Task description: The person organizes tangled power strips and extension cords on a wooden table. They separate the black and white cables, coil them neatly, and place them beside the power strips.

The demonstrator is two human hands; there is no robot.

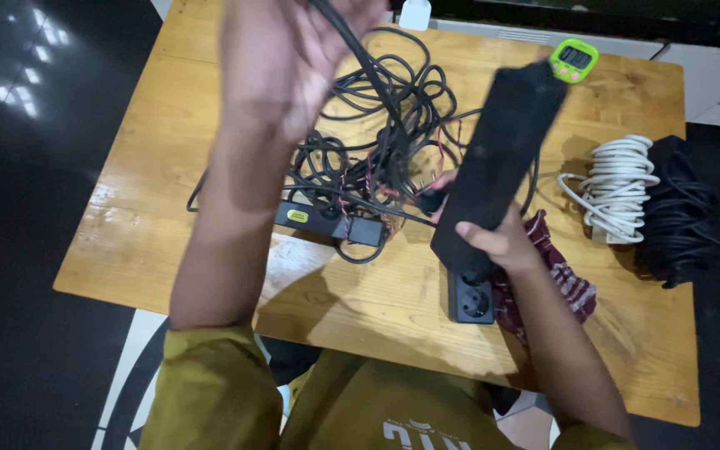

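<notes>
Right hand (500, 242): closed around the lower part of a long black power strip (502, 162), thumb across its near face. The strip is held tilted, its far end raised up and away from the hand, toward a small green timer (574, 60) lying on the wooden surface (160, 208). The strip's socket end (470, 298) is seen just below the hand, close over the surface; contact cannot be told.

Left hand (289, 50): raised high and blurred, palm seen, fingers loosely curled. A black cable (360, 54) is held in it; the exact grip cannot be told. From the hand the cable drops down and away into a tangled heap of black cables (377, 142) on the surface, between the two hands.

A second black power strip (327, 221) with a yellow label is seen below the left forearm, at the near edge of the tangle, lying flat.

A dark red patterned cloth (564, 279) is seen directly under and beside the right wrist, on the surface. Further out from the right hand, a coiled white cable (622, 187) is laid, and touching it on its outer side a black coiled bundle (678, 212), near the surface edge.

Olive-yellow sleeves (210, 392) are seen at the bottom.
</notes>
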